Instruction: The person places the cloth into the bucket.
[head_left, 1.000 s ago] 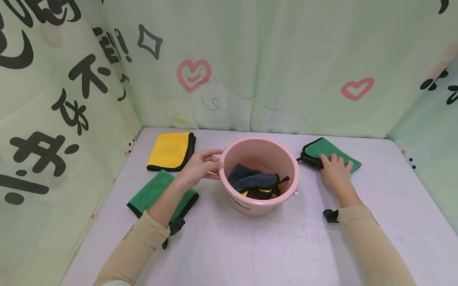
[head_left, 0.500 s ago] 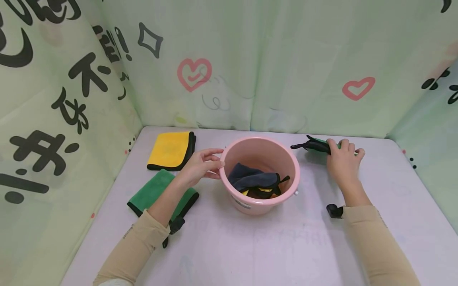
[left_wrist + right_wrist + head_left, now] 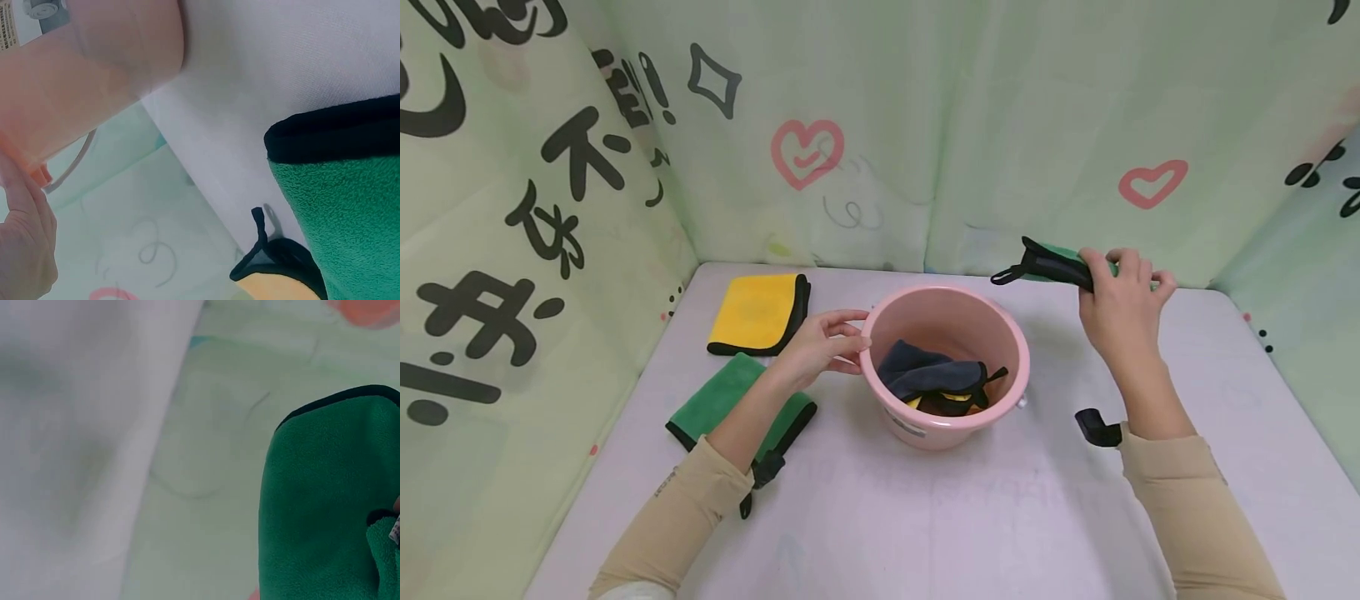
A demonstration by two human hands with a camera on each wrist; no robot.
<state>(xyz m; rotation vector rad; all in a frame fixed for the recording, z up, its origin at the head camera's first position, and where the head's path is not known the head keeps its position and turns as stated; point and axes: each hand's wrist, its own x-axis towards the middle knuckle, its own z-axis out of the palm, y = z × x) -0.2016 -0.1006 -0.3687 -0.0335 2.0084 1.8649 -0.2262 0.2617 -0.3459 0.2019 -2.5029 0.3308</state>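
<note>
My left hand [image 3: 820,346] holds the left rim of a pink bucket [image 3: 940,437], its fingertips right at the edge. Inside the bucket lie a dark grey-blue cloth [image 3: 925,372] and some yellow, black-edged fabric [image 3: 958,402]. My right hand [image 3: 1123,308] grips a folded green cloth [image 3: 1056,262] with black trim, raised above the table at the back right. A black hanging loop [image 3: 1006,275] sticks out from its left end. In the right wrist view the green cloth [image 3: 325,494] fills the right side, and only a sliver of a finger shows.
A folded yellow cloth [image 3: 756,312] lies at the back left of the white table [image 3: 925,525]. Nearer, another green cloth [image 3: 722,400] lies partly under my left forearm. Printed curtains [image 3: 1000,125] stand along the back and sides.
My right hand has taken hold of the right-hand green cloth and lifted it off the table, up and slightly back. My left hand and the bucket have stayed in place.
</note>
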